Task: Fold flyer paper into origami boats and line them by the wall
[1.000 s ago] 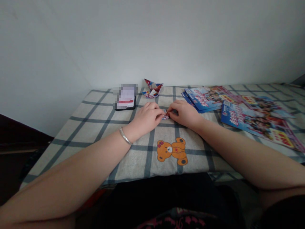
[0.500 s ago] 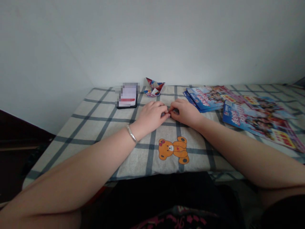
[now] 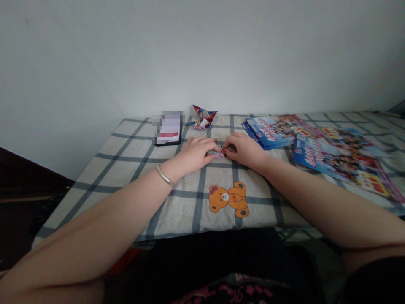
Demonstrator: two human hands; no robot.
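One pale tablecloth [image 3: 177,211] with dark checks is stretching back to a plain, light wall [image 3: 205,55], and an orange bear print [image 3: 229,199] is lying sideways near its close edge. Towards the back, a phone [image 3: 170,128] with a blurred-out screen is resting left of a folded paper shape [image 3: 205,118], while glossy leaflets [image 3: 272,131] are overlapping on the right. A small printed piece [image 3: 220,155] is sitting low over the cloth, between the two hands. The right hand [image 3: 245,147] is pinching it between thumb and forefinger; the left hand [image 3: 198,154] is touching its other end, though whether those fingertips are gripping, I cannot tell. Compared with half a second ago, the left hand and its silver bracelet [image 3: 165,176] are standing further left, and more of the piece is showing; the right hand is keeping roughly its place.
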